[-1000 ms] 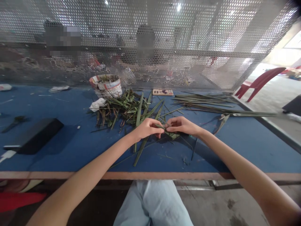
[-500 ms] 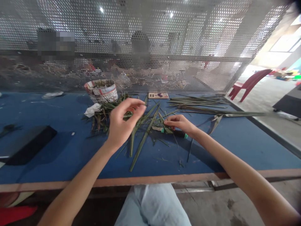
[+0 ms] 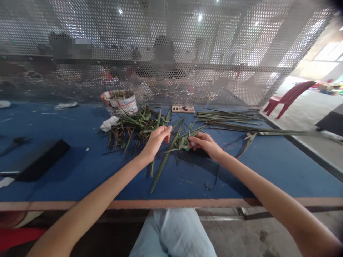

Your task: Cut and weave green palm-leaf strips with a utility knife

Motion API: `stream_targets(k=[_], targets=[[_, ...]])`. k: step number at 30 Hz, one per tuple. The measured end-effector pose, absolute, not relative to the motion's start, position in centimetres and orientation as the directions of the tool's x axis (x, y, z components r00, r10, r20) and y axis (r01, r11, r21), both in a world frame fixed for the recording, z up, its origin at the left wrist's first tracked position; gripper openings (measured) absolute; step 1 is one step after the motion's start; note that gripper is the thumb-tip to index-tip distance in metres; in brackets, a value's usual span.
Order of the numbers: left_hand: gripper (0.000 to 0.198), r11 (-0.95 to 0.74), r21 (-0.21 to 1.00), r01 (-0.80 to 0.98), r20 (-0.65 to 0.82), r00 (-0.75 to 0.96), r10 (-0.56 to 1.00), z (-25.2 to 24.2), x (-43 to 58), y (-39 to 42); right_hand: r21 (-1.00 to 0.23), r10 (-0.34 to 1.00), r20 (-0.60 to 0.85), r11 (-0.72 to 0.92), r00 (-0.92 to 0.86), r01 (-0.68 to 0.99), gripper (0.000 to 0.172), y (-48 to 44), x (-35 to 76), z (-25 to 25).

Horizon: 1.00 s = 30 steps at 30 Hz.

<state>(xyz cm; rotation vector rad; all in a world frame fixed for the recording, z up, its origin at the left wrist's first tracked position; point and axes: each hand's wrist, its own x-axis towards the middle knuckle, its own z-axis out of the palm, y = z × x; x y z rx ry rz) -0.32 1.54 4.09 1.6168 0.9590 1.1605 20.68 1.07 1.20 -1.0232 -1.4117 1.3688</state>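
Observation:
My right hand (image 3: pixel 207 144) is closed in a pinch on a folded green leaf strip (image 3: pixel 181 143), whose thin end points up past my thumb. A small bright green patch shows just below those fingertips. To its left, my left hand (image 3: pixel 157 141) has its fingers curled together; whether anything is between them I cannot make out. Under and between the hands lie long green leaf strips (image 3: pixel 162 171) on the blue table. Behind my left hand spreads a pile of cut leaf pieces (image 3: pixel 142 119).
A paper-covered basket (image 3: pixel 120 103) stands at the back beside a crumpled white paper (image 3: pixel 109 123). A phone (image 3: pixel 183 109) lies near the perforated screen (image 3: pixel 214 46). More long leaves (image 3: pixel 230 117) lie back right. A black box (image 3: pixel 44 160) sits left; a red chair (image 3: pixel 291 96) stands beyond.
My left hand has come down and right, toward the right hand, and its fingers have drawn together. The leaf piece in my right hand has turned, and the view has shifted slightly.

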Motion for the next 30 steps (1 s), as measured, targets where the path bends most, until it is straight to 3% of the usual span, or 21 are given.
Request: stream_targets(k=[3,6,15,19,26,28,30], targets=[[0.027,-0.069,0.996,0.063,0.035,0.432,0.901,4.0,-0.4,1.6,-0.992,0.947,0.119,0.128,-0.299,0.013,0.030,0.7,20.3,1.2],[0.029,0.031,0.997,0.072,-0.066,0.556,0.829,3.4,-0.1,0.9,-0.983,0.941,0.165,0.180,-0.297,0.024,0.032,0.2,19.8,1.2],[0.029,0.000,0.995,0.105,-0.052,0.495,0.868,1.8,-0.2,0.9,-0.970,0.942,0.200,0.230,-0.270,0.083,0.037,-0.5,18.6,0.5],[0.029,0.071,0.996,0.051,-0.086,0.408,0.909,1.8,-0.2,1.1,-0.951,0.942,0.225,0.269,-0.249,0.156,0.036,-0.3,18.9,0.5],[0.026,0.094,0.995,-0.030,-0.081,0.299,0.951,1.8,-0.7,1.7,-0.897,0.899,0.246,0.352,-0.361,0.265,0.042,-0.3,19.4,0.6],[0.025,0.103,0.994,-0.047,-0.085,0.283,0.955,1.8,-0.7,1.7,-0.847,0.905,0.284,0.392,-0.316,0.360,0.052,-0.1,20.0,0.9],[0.025,0.111,0.992,-0.066,-0.089,0.275,0.957,1.8,-0.7,1.7,-0.675,0.877,0.373,0.480,-0.302,0.561,0.054,0.2,20.8,1.2]])
